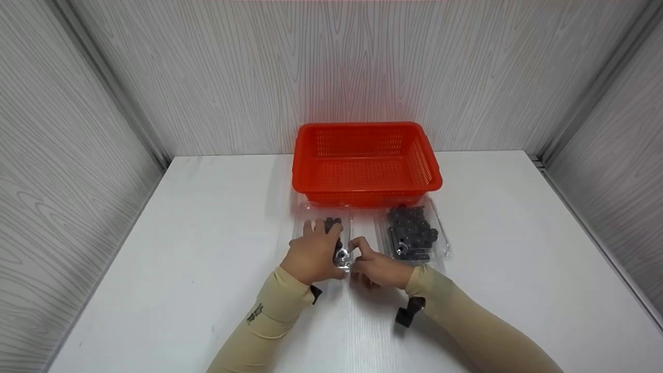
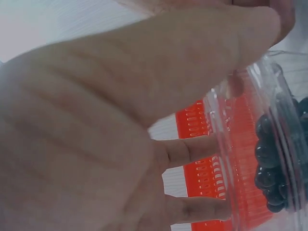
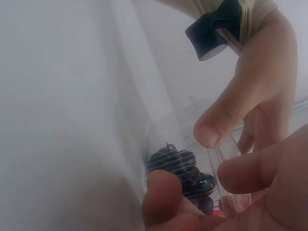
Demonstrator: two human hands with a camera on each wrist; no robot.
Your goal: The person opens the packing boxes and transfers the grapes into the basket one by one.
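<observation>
A clear plastic box (image 1: pixel 342 257) with dark grapes (image 3: pixel 172 161) in it lies on the table just in front of the red basket. My left hand (image 1: pixel 311 254) spans it from the left, thumb at the near edge and fingers over the top. In the left wrist view, the thumb and two fingers (image 2: pixel 199 209) reach the box's clear wall. At the near right corner my right hand (image 1: pixel 380 267) has thumb and bent forefinger about the rim. The right wrist view has its fingertips (image 3: pixel 163 190) on either side of the plastic edge. Its other fingers are mostly hidden.
A red perforated basket (image 1: pixel 368 191) stands behind, against the wooden-grained back wall (image 1: pixel 233 77). To the right of my hands a second clear box (image 1: pixel 440 243) holds a bunch of dark grapes (image 1: pixel 409 228). Panels flank the white table (image 1: pixel 207 233) on both sides.
</observation>
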